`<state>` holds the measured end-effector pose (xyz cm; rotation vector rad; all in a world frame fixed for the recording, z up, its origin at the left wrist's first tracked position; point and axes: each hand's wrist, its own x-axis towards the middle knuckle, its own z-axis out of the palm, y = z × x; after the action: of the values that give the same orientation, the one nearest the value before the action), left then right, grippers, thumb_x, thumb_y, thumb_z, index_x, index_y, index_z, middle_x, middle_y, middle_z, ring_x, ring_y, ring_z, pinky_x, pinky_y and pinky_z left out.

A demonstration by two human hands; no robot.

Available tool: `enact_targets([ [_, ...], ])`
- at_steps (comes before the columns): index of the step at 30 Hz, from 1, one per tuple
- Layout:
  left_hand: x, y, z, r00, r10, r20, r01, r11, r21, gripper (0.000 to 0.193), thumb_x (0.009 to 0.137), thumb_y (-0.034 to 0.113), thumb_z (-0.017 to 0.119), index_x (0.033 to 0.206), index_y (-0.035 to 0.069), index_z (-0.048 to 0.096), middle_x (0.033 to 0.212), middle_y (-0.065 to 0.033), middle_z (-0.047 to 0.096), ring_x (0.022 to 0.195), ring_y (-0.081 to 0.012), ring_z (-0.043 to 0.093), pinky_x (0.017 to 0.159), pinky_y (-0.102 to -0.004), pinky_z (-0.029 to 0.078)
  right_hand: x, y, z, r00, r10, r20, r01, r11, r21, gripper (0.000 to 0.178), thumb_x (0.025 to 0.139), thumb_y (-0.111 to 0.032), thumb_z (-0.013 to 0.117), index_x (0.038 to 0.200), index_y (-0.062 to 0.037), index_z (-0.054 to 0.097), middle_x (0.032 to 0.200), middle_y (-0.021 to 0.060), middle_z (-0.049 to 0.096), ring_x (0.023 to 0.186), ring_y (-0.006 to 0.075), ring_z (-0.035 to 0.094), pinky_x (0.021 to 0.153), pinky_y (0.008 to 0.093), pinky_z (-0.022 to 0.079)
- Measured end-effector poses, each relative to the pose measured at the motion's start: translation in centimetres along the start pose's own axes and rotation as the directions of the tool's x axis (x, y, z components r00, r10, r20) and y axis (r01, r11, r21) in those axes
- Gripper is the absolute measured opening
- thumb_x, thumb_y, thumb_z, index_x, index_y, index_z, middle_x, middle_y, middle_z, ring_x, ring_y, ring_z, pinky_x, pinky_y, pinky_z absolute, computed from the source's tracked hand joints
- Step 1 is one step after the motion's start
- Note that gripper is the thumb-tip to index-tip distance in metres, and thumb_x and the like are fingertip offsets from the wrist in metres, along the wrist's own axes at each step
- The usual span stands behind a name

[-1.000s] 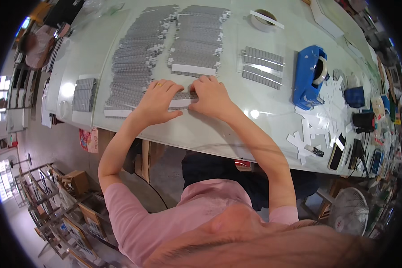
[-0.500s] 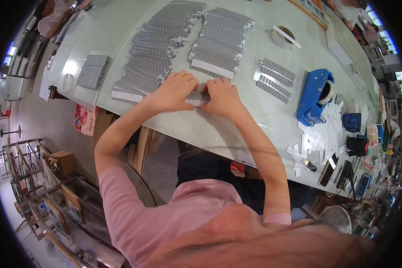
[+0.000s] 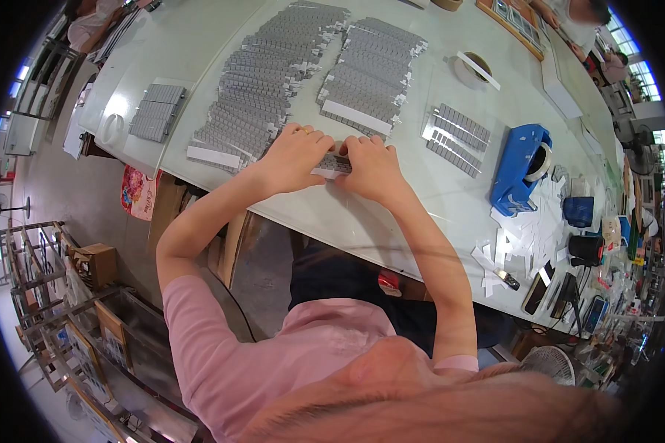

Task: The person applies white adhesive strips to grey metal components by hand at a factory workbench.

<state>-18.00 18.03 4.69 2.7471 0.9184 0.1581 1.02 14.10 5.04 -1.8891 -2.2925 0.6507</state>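
Head view, left hand [image 3: 294, 156] and right hand [image 3: 373, 167] fingers pinching a small grey strip [image 3: 332, 165] between them, low on the pale surface [image 3: 199, 44], stacked grey strips [image 3: 262, 81] just beyond, blue tape dispenser [image 3: 521, 168] holding its roll at right.

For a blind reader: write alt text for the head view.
Both hands, left hand and right hand, press on a small grey strip at the near edge of a pale table. Rows of grey strips lie beyond; a blue tape dispenser stands to the right.
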Motion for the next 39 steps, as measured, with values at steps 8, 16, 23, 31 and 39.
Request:
enact_targets([
  [8,0.0,0.7,-0.2,0.999,-0.020,0.033,0.018,0.998,0.055,0.047,0.070,0.028,0.082,0.105,0.009,0.058,0.104,-0.0067,0.061,0.107,-0.0251,0.056,0.093,-0.0408,0.038,0.0,0.0,0.0,1.000,-0.008,0.013,0.008,1.000,0.012,0.044,0.065,-0.026,0.081,0.102,-0.0115,0.062,0.104,0.0060,0.063,0.104,0.0283,0.057,0.085,0.0463,0.044],
  [16,1.0,-0.1,0.1,0.997,-0.015,-0.069,0.016,1.000,0.021,0.043,0.070,0.024,0.081,0.103,0.010,0.057,0.096,-0.0055,0.064,0.100,-0.0253,0.059,0.090,-0.0404,0.038,0.1,0.4,0.4,0.985,-0.037,-0.171,0.035,0.999,-0.014,0.039,0.069,-0.021,0.078,0.101,-0.0113,0.059,0.091,0.0072,0.066,0.093,0.0296,0.062,0.080,0.0442,0.044],
  [23,5.0,-2.1,0.6,0.966,0.084,-0.246,-0.052,0.990,0.131,0.044,0.069,0.022,0.082,0.102,0.012,0.057,0.093,-0.0047,0.065,0.100,-0.0244,0.060,0.093,-0.0434,0.036,2.3,2.2,0.3,0.927,-0.047,-0.372,0.016,0.996,-0.086,0.037,0.070,-0.019,0.077,0.101,-0.0102,0.060,0.090,0.0079,0.067,0.092,0.0288,0.062,0.077,0.0440,0.043],
  [31,6.4,-3.2,0.4,0.960,0.089,-0.265,-0.053,0.989,0.140,0.044,0.070,0.021,0.082,0.107,0.013,0.059,0.105,-0.0038,0.061,0.107,-0.0245,0.057,0.098,-0.0452,0.034,3.5,2.6,0.3,0.883,-0.011,-0.468,-0.032,0.996,-0.083,0.037,0.069,-0.017,0.078,0.101,-0.0102,0.062,0.098,0.0068,0.064,0.097,0.0282,0.059,0.078,0.0428,0.042],
  [39,6.3,-3.9,0.9,0.954,0.100,-0.283,-0.066,0.990,0.126,0.055,0.073,0.024,0.079,0.123,0.013,0.059,0.126,-0.0066,0.053,0.123,-0.0264,0.046,0.101,-0.0454,0.034,3.6,3.6,0.7,0.845,-0.074,-0.529,0.014,0.993,-0.117,0.047,0.069,-0.018,0.077,0.113,-0.0093,0.063,0.115,0.0091,0.058,0.112,0.0309,0.051,0.086,0.0453,0.042],
])
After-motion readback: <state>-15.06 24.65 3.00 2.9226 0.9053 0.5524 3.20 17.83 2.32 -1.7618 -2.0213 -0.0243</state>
